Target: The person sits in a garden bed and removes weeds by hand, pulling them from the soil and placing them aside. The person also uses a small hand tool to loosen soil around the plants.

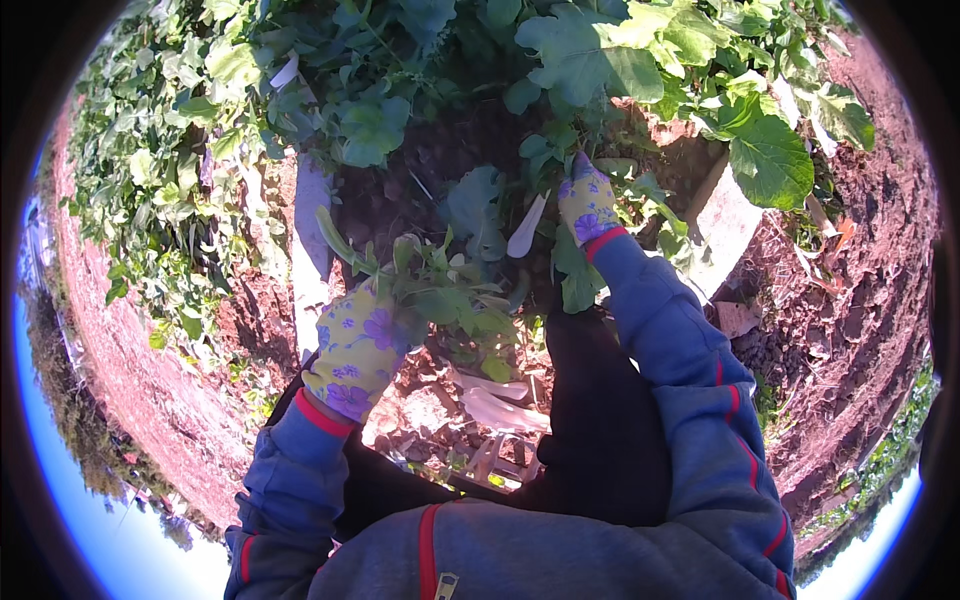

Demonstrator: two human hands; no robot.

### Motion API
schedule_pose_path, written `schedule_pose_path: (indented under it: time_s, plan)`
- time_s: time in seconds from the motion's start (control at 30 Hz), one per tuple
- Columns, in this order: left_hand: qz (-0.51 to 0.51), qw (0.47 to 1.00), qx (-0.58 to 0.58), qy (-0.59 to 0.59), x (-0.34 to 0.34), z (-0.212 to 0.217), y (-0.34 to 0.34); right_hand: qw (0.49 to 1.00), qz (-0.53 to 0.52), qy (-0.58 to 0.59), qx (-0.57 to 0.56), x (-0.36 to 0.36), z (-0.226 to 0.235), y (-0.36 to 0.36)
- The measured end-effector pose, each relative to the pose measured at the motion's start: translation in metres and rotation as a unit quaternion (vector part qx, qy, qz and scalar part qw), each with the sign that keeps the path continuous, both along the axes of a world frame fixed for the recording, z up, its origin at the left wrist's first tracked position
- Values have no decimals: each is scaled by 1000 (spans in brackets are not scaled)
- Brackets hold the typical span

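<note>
My left hand point(355, 350), in a pale yellow floral glove, is closed around a bunch of leafy green plants point(455, 298) held low in front of me. My right hand point(588, 202), gloved alike, reaches forward among the standing leafy plants point(575, 50). Its fingers are drawn together close to some thin stems; what lies between the fingertips is hidden. Just left of this hand is a pale, elongated, teardrop-shaped piece point(527, 228), beside a broad drooping leaf point(475, 212). Dark shaded soil point(420, 165) shows between the two hands.
Pale, slab-like edges flank the bed on the left point(312, 230) and right point(722, 225). My dark-trousered leg point(600, 420) is bent beneath my arms. Dry pale leaves point(500, 408) litter the ground near me. Reddish tilled soil point(850, 270) extends at right, dense foliage point(150, 160) at left.
</note>
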State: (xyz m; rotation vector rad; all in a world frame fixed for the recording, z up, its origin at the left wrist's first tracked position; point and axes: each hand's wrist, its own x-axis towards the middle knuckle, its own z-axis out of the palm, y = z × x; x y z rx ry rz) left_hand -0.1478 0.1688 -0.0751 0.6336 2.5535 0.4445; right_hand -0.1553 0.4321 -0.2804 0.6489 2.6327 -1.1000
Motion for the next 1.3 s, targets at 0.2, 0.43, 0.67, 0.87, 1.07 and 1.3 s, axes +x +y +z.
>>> schedule_pose_path:
  time_s: [0.2,0.43,0.67,0.87,1.07,1.3]
  plan:
    - [49,998,-2,-32,0,-16,-16,943,113,129,-284,2,76,-55]
    - [233,912,280,-189,4,-24,-1,779,103,83,-612,14,117,-106]
    - [394,632,539,-395,14,-38,-26,765,223,36,-603,13,146,-92]
    - [381,790,431,-210,2,-26,-24,957,142,67,-244,-32,92,-54]
    - [429,658,523,-331,6,-13,-25,902,378,62,198,-77,-16,-41]
    - [406,570,610,-372,7,-15,-45,863,322,-155,357,-100,-49,-37]
